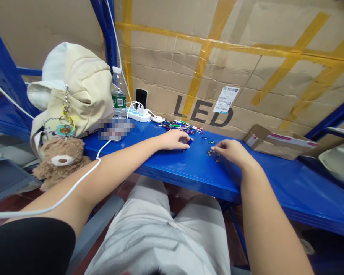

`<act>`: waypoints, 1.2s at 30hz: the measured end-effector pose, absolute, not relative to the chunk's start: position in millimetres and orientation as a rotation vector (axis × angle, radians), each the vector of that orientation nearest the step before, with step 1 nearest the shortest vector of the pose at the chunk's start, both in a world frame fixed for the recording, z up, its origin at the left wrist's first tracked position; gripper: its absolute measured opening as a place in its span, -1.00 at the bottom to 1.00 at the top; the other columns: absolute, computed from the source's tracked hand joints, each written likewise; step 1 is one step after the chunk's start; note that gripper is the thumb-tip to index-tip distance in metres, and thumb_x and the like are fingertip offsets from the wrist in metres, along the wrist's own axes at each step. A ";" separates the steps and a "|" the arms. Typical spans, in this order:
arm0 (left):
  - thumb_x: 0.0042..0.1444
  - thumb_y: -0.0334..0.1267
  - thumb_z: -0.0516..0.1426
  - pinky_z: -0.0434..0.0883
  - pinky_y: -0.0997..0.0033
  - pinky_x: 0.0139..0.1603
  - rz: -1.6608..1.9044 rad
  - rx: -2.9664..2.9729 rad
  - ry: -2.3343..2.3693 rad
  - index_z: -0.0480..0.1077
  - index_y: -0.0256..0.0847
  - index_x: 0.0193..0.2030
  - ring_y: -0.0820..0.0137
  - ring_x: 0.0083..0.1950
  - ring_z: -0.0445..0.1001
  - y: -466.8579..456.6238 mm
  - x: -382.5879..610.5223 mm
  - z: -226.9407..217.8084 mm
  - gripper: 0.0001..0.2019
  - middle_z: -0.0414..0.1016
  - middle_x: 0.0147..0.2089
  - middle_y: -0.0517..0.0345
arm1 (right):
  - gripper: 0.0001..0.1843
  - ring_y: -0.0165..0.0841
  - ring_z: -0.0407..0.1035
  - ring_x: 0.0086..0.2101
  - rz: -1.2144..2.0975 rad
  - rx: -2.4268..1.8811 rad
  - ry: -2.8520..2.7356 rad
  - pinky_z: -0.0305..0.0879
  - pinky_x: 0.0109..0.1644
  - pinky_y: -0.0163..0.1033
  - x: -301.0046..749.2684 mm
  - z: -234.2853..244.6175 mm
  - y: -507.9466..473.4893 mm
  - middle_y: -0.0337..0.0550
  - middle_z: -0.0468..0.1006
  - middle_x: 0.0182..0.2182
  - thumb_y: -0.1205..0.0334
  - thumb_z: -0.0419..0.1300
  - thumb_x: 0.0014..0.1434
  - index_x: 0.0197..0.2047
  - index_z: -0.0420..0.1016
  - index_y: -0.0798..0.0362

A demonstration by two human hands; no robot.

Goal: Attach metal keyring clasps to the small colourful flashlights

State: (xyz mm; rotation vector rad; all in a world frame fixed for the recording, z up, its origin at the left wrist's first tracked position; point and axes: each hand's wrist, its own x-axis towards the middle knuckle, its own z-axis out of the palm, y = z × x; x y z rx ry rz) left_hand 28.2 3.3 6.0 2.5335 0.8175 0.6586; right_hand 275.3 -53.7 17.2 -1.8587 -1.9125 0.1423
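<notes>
My left hand [176,140] rests over the blue shelf top [183,164], thumb and fingers curled round a small shiny blue piece [190,141]. To its right, my right hand [231,151] has thumb and forefinger pinched together at the edge of some small brassy pieces [209,153]; what sits between the fingertips is too small to make out. Just behind the hands lie a green metallic piece [211,142] and a blue metallic piece [205,138]. A heap of shiny multicoloured small pieces [183,125] spreads beyond my left hand.
A cream bag [86,84] with a teddy bear charm [64,160] stands at left, beside a water bottle [119,95] and a white power strip [139,114]. A white cable [74,187] crosses my left arm. An open cardboard box [281,143] sits at right.
</notes>
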 end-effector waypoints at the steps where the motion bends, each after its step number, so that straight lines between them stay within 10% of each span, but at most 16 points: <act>1: 0.04 -0.18 0.19 0.39 0.46 -0.14 0.658 2.539 0.796 0.44 -0.31 -0.12 0.41 -0.18 0.50 3.0 28.6 5.3 -0.71 0.55 -0.13 0.05 | -0.73 -0.34 0.36 -0.47 0.126 -1.759 -1.882 0.22 -0.39 -0.26 270.8 16.7 -53.2 -0.16 0.55 -0.51 0.02 0.22 0.04 -0.49 0.49 0.05; 17: 0.19 -0.14 0.04 0.31 0.47 -0.30 0.785 2.590 0.611 0.41 -0.28 -0.33 0.46 -0.38 0.39 -1.6 34.9 3.5 -0.75 0.48 -0.39 0.17 | -0.62 -0.40 0.23 -0.49 0.359 -1.196 -1.704 0.18 -0.35 -0.26 217.9 4.8 -37.7 -0.23 0.42 -0.54 -0.11 0.16 0.05 -0.51 0.31 0.03; 29: 0.21 -0.36 -0.01 0.38 0.27 -0.02 0.995 3.190 1.025 0.43 -0.33 -0.15 0.26 -0.07 0.44 2.6 38.8 -3.3 -0.79 0.48 -0.13 -0.09 | -0.58 -0.42 0.15 -0.60 0.444 -1.423 -1.314 0.08 -0.45 -0.28 184.5 -9.2 -14.3 -0.30 0.25 -0.73 0.05 0.06 0.15 -0.67 0.22 0.03; 36: 0.17 -0.23 0.07 0.39 0.36 -0.14 0.940 2.787 0.997 0.49 -0.26 -0.13 0.33 -0.20 0.47 14.0 32.1 2.1 -0.76 0.55 -0.21 0.05 | -0.77 -0.42 0.33 -0.52 0.439 -1.278 -1.658 0.26 -0.37 -0.29 213.6 4.2 -13.2 -0.19 0.54 -0.43 0.10 0.08 0.17 -0.28 0.44 0.08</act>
